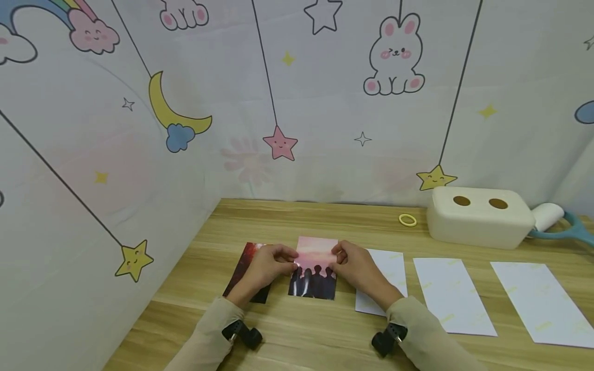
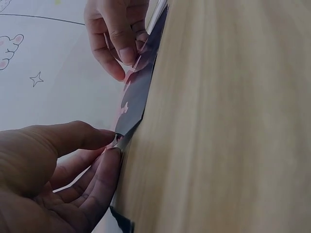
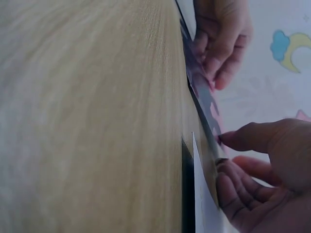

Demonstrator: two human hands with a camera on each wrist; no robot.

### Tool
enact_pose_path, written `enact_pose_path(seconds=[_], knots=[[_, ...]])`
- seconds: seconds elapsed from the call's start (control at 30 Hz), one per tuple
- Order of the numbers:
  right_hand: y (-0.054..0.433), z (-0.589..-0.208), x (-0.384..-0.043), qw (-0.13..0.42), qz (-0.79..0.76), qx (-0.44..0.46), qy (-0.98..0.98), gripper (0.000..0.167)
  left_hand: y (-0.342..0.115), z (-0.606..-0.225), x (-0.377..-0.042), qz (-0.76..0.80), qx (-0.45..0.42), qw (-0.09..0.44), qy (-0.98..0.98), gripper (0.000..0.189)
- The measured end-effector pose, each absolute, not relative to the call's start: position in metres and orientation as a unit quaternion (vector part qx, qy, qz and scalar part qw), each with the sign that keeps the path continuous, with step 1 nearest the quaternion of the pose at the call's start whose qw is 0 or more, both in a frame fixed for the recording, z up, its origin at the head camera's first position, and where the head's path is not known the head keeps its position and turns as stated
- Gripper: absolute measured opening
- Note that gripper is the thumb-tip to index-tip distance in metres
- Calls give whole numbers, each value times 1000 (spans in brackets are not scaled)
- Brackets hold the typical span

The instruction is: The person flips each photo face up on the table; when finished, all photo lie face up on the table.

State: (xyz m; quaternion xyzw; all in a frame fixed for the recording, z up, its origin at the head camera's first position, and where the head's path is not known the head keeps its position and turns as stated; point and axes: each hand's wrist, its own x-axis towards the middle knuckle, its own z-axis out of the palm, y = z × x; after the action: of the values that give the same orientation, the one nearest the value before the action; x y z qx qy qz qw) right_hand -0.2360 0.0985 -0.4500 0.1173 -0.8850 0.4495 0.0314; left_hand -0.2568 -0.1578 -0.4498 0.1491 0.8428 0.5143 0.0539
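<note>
both hands pinching a photo print at the near-left part of the wooden table.

the photo print, pink sky over dark silhouettes, has its long axis running near to far, silhouettes at the near end, sky end pointing toward the far wall. left hand pinches its left edge between thumb and fingertips; right hand pinches its right edge the same way; wrist views show each thumb on top with fingers under the edge, so the edges are lifted off the table. a second, darker print lies just left, partly under the left hand. a white sheet lies just right, under the right hand, with two more white sheets further right. far right: a white box with two holes and a yellow ring beside it, well apart from the hands.
</note>
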Motion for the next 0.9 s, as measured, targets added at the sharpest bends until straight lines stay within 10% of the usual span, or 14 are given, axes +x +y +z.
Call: enact_pose_path(seconds=[0.9], knots=[[94, -447, -230, 32, 396, 137, -908, 21, -150, -444, -253, 485, 100, 36, 868, 11]])
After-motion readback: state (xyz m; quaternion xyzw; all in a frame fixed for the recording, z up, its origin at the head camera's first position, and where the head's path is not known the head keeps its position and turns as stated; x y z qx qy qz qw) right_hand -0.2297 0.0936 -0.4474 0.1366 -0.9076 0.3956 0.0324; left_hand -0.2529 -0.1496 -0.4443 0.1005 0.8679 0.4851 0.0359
